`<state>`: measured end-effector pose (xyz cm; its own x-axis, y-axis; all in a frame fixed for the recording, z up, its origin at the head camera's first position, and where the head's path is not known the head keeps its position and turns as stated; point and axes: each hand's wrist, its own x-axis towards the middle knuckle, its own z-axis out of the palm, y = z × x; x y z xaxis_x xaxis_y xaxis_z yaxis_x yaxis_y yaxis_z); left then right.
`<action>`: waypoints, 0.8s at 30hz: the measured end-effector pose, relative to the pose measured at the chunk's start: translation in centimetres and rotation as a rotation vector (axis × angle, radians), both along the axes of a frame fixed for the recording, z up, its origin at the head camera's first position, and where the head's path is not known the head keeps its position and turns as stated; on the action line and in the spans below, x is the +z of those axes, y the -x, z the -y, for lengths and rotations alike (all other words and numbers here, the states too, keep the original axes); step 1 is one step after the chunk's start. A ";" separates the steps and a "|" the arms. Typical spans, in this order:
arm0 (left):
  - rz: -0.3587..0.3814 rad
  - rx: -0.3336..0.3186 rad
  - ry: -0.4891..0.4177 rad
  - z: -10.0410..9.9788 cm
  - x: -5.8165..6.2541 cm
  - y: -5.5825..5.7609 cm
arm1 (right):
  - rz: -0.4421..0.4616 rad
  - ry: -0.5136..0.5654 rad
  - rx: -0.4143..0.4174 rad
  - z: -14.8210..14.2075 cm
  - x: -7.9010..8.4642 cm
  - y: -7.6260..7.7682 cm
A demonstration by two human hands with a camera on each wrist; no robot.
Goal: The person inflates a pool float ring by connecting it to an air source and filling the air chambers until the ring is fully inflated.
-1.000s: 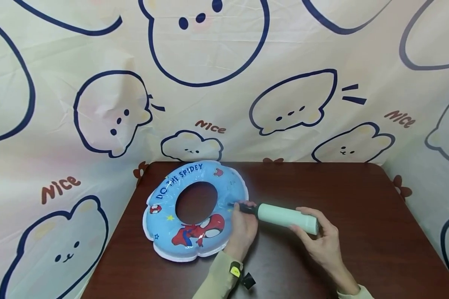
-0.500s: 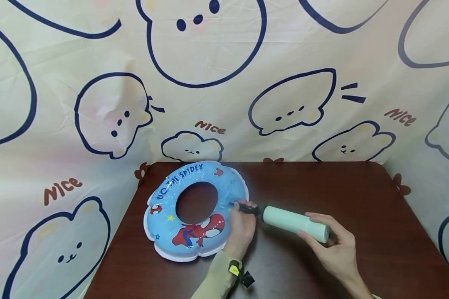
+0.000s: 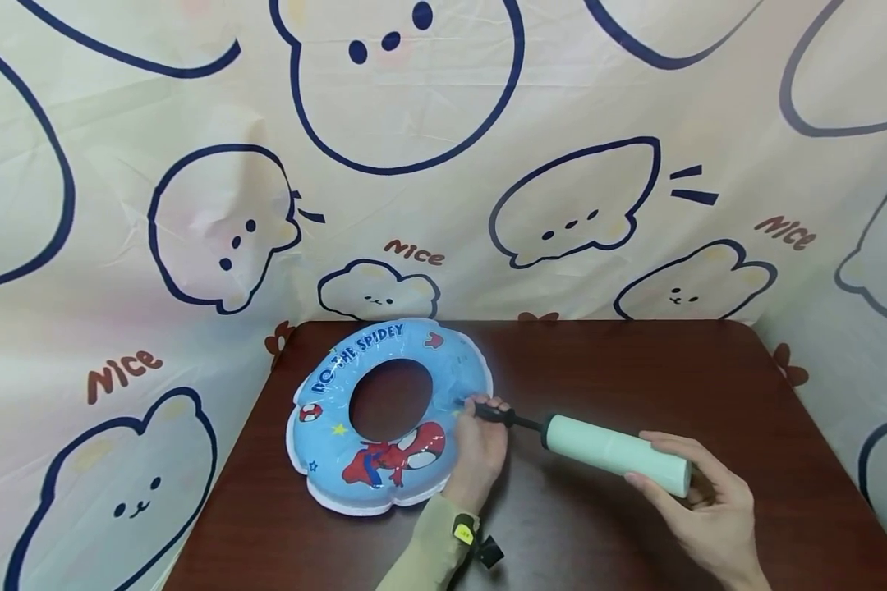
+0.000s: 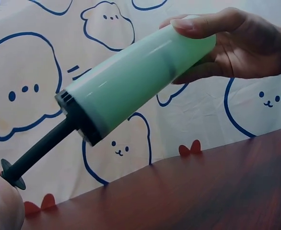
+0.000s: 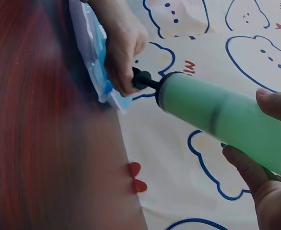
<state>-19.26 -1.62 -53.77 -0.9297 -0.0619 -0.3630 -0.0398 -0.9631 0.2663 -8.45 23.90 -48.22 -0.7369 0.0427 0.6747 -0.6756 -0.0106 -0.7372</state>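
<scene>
A pale green hand pump point(image 3: 613, 454) is held at a tilt above the table, its black rod drawn partly out of the barrel. My right hand point(image 3: 710, 501) grips the barrel's far end, thumb on one side and fingers on the other. The black end piece point(image 3: 492, 413) sits in the fingers of my left hand point(image 3: 480, 447), at the right side of a blue inflatable swim ring point(image 3: 324, 460). That ring looks plump and carries a red cartoon figure. My left fingers hide the spot where pump and ring meet. In the left wrist view the rod point(image 4: 42, 149) shows plainly.
The dark brown table point(image 3: 606, 361) stands against a cream cloth backdrop point(image 3: 458, 205) printed with blue outlined animals. A black strap with a yellow-green tag point(image 3: 463, 532) is on my left wrist, and a small black square piece point(image 3: 491, 552) hangs beside it.
My right hand has moved right and toward me with the pump barrel, and more of the black rod shows. My left hand stays nearly in place at the ring.
</scene>
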 end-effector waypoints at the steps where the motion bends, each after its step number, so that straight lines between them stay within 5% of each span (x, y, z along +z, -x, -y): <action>1: 0.001 0.000 -0.002 0.0 -0.1 0.0 | 0.003 0.000 0.007 -0.3 0.0 0.0; 11: -0.020 -0.002 -0.021 -0.1 -0.5 -0.1 | 0.047 0.005 0.010 -3.3 0.8 -0.6; 13: -0.028 -0.009 -0.025 -0.2 -0.5 -0.2 | 0.071 -0.068 -0.059 -3.4 0.9 -0.7; 18: -0.045 -0.051 -0.022 -0.5 -0.5 -0.4 | 0.061 -0.258 -0.187 -1.3 0.6 0.0; 24: -0.002 -0.032 0.006 -0.6 -0.8 -0.5 | 0.079 -0.268 -0.195 1.8 -1.4 1.8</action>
<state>-18.73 -1.00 -54.55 -0.9321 -0.0340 -0.3605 -0.0704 -0.9596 0.2726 -10.27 22.11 -49.60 -0.7827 0.0169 0.6221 -0.5864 0.3149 -0.7463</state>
